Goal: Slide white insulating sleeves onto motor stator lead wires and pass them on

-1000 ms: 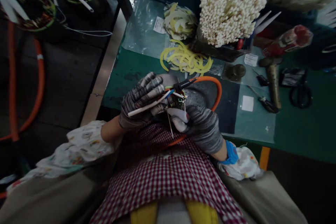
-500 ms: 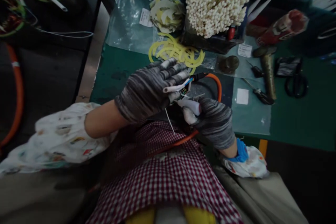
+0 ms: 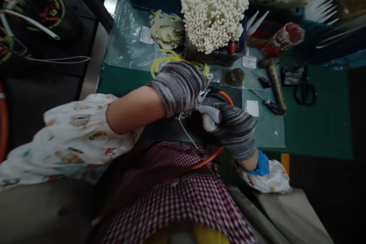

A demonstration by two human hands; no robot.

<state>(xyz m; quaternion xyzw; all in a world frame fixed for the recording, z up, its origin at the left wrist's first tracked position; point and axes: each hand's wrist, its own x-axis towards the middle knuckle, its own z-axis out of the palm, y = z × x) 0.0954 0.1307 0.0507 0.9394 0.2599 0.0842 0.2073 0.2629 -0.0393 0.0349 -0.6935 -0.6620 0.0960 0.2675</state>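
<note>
My left hand [image 3: 183,87], in a grey striped glove, is closed over the stripped end of an orange cable [image 3: 228,97]. A short white tube [image 3: 210,79] sticks out at its fingertips, with a bit of blue wire beside it. Below the palm show dark green wires [image 3: 185,114] and a thin white string [image 3: 188,134] hanging down. My right hand [image 3: 237,129], gloved alike, grips a white tapered tool [image 3: 211,113] with a reddish end, its narrow end pointing toward the left hand. Most of the wires lie hidden behind the left glove.
Yellow rings [image 3: 158,65] lie beyond my left hand, before a box with a thick bundle of white tubes [image 3: 214,15]. To the right are a hammer [image 3: 276,84], screwdrivers [image 3: 273,106], scissors [image 3: 305,93] and a red can [image 3: 283,40].
My left hand has gone from outstretched fingers to a closed grip, turning over the cable end. My right hand still holds the white tool. The view has shifted.
</note>
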